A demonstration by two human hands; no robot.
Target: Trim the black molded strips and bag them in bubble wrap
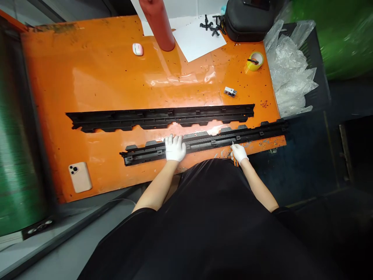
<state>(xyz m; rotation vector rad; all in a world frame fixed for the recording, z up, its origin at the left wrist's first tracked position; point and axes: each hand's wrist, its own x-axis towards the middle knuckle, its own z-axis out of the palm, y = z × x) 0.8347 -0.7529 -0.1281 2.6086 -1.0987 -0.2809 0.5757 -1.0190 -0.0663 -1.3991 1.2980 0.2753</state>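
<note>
Two long black plastic trim strips lie on the orange table. My left hand, in a white glove, rests flat on the nearer trim strip, its fingers stretched out. The white-gloved right hand is closed around an orange utility knife, whose thin tip points at that strip's near edge. The nearer strip runs slightly tilted along the table's front, and its right end sticks out past the table edge. Beyond it is the second trim strip, touched by neither hand.
On the orange table are a phone, a pink-white mouse, a red bottle, paper, black clips, a black case, tape and a small white device. Bubble wrap fills a bin at right.
</note>
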